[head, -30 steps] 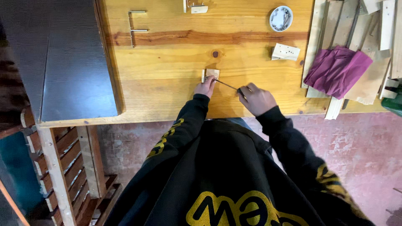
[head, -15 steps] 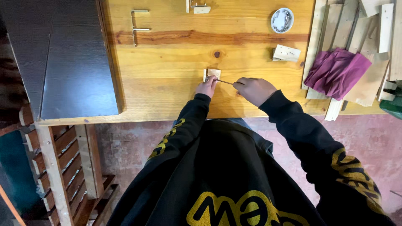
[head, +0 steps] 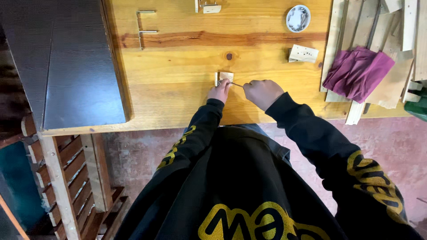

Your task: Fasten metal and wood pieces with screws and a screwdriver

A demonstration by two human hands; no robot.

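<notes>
A single head-worn camera looks steeply down from above the person's chest, facing forward over a varnished yellow wooden tabletop (head: 178, 89). It sits fairly high, so the black sleeves, both hands and the reddish floor (head: 391, 146) beneath the table edge all fit. No second view shares the scene.

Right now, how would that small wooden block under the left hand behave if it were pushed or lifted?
The small wooden block is probably stiff and light, being a little cut piece of pale wood. It lies flat on the smooth table, so it would likely slide, not roll. That may be why the left hand presses on it while the right hand works a thin metal tool.
</notes>
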